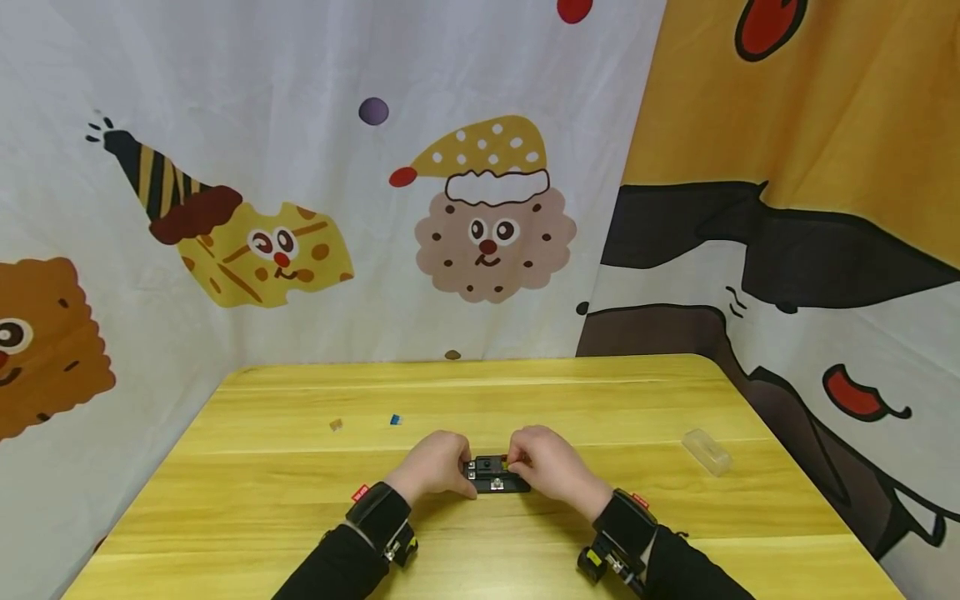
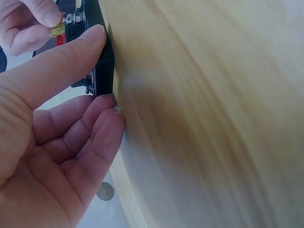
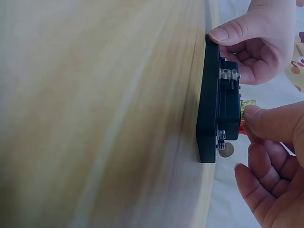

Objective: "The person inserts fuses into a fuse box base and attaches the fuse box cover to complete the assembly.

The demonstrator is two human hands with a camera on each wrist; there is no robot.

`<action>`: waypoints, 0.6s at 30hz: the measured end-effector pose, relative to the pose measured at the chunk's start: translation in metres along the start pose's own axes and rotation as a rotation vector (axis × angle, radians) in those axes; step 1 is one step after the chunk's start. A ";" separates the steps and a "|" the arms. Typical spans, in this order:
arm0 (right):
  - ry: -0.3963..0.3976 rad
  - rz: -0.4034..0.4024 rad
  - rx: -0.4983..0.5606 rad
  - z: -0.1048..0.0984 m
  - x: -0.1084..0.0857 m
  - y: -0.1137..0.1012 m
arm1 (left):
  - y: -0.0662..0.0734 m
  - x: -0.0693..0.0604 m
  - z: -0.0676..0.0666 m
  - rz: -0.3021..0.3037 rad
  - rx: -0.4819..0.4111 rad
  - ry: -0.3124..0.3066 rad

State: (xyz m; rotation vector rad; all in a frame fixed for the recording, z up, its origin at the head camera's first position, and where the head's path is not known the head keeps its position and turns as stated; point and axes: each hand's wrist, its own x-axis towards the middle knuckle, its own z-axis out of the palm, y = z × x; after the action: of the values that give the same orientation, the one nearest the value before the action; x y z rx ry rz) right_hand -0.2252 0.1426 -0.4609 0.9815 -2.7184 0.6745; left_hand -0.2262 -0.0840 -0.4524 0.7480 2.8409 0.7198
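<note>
A black block with metal screw terminals (image 1: 487, 483) lies on the table between the two hands. My left hand (image 1: 438, 465) grips its left end, thumb on the near edge and fingers behind, as the left wrist view shows. With thumb and fingertip, my right hand (image 1: 551, 465) pinches a small yellow piece (image 3: 247, 104) at the block's top, toward its right side. Beside that piece a red part (image 3: 242, 127) shows on the block. The fingertips hide how the yellow piece meets the block.
On the wooden table (image 1: 300, 533), a small tan piece (image 1: 336, 425) and a small blue piece (image 1: 396, 420) lie behind and left of the hands. A clear plastic box (image 1: 707, 452) lies at the right. A printed curtain (image 1: 300, 167) hangs behind the table.
</note>
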 end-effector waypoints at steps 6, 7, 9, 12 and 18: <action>0.004 -0.017 -0.014 0.000 0.001 0.000 | -0.001 0.000 0.000 0.005 -0.011 0.004; 0.004 -0.015 -0.014 0.000 0.001 0.000 | -0.001 0.000 0.000 0.005 -0.010 0.005; 0.004 -0.020 -0.014 0.001 0.000 0.000 | -0.001 0.000 0.000 0.004 -0.009 0.007; 0.010 -0.023 -0.016 0.001 0.000 0.000 | -0.001 0.000 0.001 0.002 -0.008 0.007; 0.010 -0.023 -0.017 0.002 -0.001 0.000 | -0.002 0.001 0.001 0.015 0.002 0.010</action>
State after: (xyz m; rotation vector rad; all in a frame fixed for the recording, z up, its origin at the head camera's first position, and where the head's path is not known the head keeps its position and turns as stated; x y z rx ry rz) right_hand -0.2244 0.1419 -0.4624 1.0008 -2.6954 0.6491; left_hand -0.2279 -0.0847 -0.4547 0.7688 2.8486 0.7255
